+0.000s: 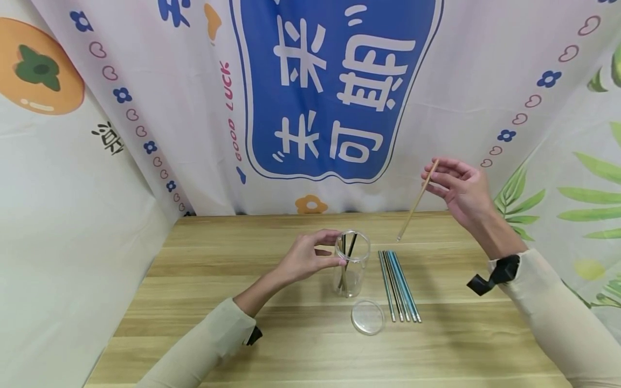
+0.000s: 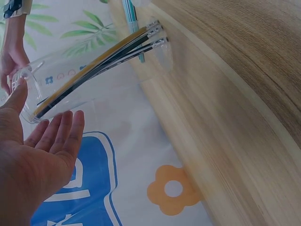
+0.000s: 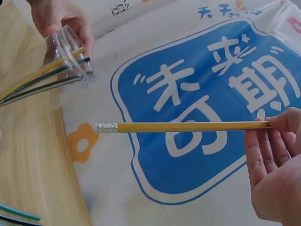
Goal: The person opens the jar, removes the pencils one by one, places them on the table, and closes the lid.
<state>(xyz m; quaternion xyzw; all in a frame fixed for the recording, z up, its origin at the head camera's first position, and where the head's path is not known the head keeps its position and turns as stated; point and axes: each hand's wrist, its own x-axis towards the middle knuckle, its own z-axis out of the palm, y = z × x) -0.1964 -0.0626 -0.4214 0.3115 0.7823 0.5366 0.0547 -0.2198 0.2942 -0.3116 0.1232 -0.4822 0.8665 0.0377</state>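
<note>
My left hand (image 1: 306, 254) grips a clear cylindrical jar (image 1: 356, 276) near its open rim, thumb on one side and fingers on the other. A yellow pencil (image 2: 101, 56) and dark pencils (image 2: 121, 51) lean inside it, eraser ends at the bottom. Raised to the right of the jar, my right hand (image 1: 463, 189) pinches another yellow pencil (image 3: 188, 126) between thumb and fingertips at one end. Its silver-banded eraser end (image 3: 107, 127) points down and toward the jar, in the air above the table.
On the wooden table (image 1: 204, 318), several blue, teal and black pencils (image 1: 400, 288) lie in a row right of the jar. A round clear lid (image 1: 367, 318) lies in front of it. A printed cloth (image 1: 204, 161) hangs behind the table.
</note>
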